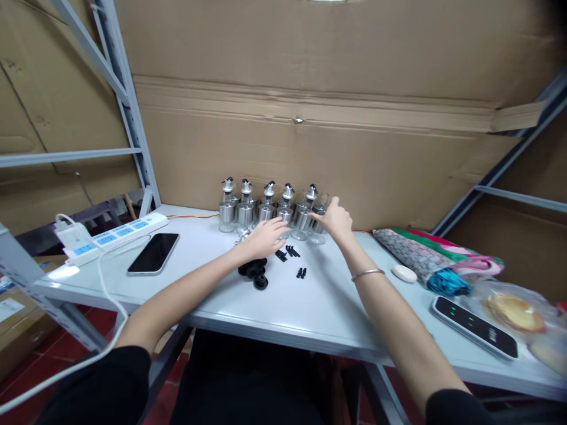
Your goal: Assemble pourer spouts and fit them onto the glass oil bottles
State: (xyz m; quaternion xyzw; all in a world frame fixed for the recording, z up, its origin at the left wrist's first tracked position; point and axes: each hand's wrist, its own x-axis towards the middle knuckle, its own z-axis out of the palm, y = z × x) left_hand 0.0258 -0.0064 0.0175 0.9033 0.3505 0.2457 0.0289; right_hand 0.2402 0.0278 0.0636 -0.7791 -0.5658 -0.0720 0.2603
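My left hand [264, 237] reaches over the table with its fingers stretched out, open and apparently holding nothing. Under and beside it lie round black stoppers [260, 282] and some silvery pieces, partly hidden by the hand. At the right end of a row of glass bottles, my right hand [337, 221] is closed around a bottle [318, 227] with a steel band and no spout visible on it; its fingertips are hidden. Several bottles [244, 215] in the front row carry silver spouts with black levers [269, 188]. Small black parts [292, 251] and little black plugs [302, 273] lie between my arms.
At the left are a phone [154, 254] and a white power strip [119, 234] with a cable. Folded fabric [411, 254], a white oval object [404, 273], a black-topped device [473, 326] and bagged food [516, 311] lie right. Cardboard [310, 153] stands behind the bottles.
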